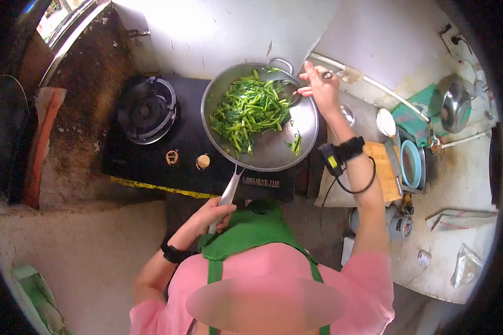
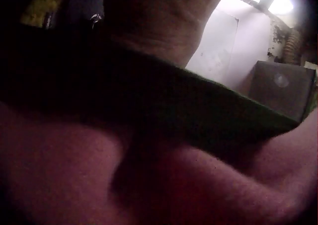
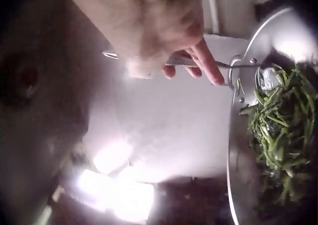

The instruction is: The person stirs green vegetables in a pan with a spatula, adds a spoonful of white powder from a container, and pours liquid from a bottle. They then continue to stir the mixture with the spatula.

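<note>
A wide grey wok (image 1: 274, 159) holds a heap of cooked leafy greens (image 1: 248, 109), with a few stems lying apart on its right side. My left hand (image 1: 211, 216) grips the wok's long handle (image 1: 229, 188) near its end, close to the green apron. Over the wok's right rim, my right hand (image 1: 322, 89) holds the handle of a metal ladle (image 3: 268, 80), some fingers stretched out. The ladle's bowl sits at the edge of the greens, as the right wrist view shows. Mostly dark, the left wrist view shows skin and cloth, the wok hidden from it.
Left of the wok is a bare burner (image 1: 147, 110) on the black stove (image 1: 123, 159), with two knobs at its front. On the right counter lie a wooden cutting board (image 1: 381, 159), a knife (image 1: 393, 159), a white bowl (image 1: 385, 122) and a blue-rimmed basin (image 1: 411, 163). A wall rises behind.
</note>
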`<action>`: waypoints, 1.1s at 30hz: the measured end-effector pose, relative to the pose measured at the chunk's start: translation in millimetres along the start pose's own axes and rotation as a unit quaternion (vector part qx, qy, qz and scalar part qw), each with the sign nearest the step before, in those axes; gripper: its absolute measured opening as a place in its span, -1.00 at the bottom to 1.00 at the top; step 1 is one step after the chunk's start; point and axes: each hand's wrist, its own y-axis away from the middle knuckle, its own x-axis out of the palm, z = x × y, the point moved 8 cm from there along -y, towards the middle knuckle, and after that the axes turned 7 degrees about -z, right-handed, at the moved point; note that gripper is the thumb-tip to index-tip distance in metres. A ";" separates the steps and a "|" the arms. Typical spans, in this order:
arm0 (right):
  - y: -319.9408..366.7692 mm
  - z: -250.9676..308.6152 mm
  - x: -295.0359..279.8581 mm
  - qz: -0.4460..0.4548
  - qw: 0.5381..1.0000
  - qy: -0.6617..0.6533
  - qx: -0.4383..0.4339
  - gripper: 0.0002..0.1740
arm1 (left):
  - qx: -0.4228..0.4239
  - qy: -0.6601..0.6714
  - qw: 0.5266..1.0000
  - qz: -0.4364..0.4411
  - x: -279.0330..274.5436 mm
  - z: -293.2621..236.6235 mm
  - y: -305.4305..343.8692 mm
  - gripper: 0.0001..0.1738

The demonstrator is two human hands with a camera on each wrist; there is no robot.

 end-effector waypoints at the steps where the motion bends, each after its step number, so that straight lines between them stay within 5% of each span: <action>1: -13.6 -10.8 3.0 0.002 1.000 -0.002 -0.004 -0.52 | -0.005 0.005 1.000 0.008 -1.5 5.0 -4.0 -0.75; 3: -32.8 -65.0 9.0 0.021 0.949 -0.256 0.184 -0.54 | -0.008 0.009 1.000 0.012 -1.0 5.5 -5.9 -0.74; 6: -24.4 -122.0 20.1 0.084 0.888 -0.362 0.272 -0.63 | -0.014 0.001 1.000 -0.001 -2.2 3.0 -2.3 -0.74; 9: 4.8 -109.8 8.0 0.088 0.875 -0.375 0.293 -0.69 | -0.020 -0.005 1.000 0.000 -1.6 4.7 0.3 -0.74; 11: 14.2 -77.9 -10.6 0.122 0.903 -0.359 0.200 -0.69 | -0.023 -0.003 1.000 0.001 -1.8 2.4 -1.3 -0.73; 24: 137.2 51.5 -79.3 0.174 0.976 -0.132 -0.009 -0.70 | -0.027 0.006 1.000 0.008 0.9 3.2 0.9 -0.75; 26: 159.6 42.9 -54.0 0.291 0.951 0.017 -0.105 -0.76 | -0.022 -0.003 1.000 -0.004 0.1 0.4 1.0 -0.75; 30: 152.8 40.7 -14.1 0.195 0.976 0.039 -0.084 -0.84 | 0.005 -0.011 1.000 0.013 0.0 -2.7 1.4 -0.75; 33: 123.8 33.2 -8.9 0.077 0.983 -0.093 -0.140 -0.84 | -0.009 0.009 1.000 0.013 -1.0 6.6 -4.3 -0.75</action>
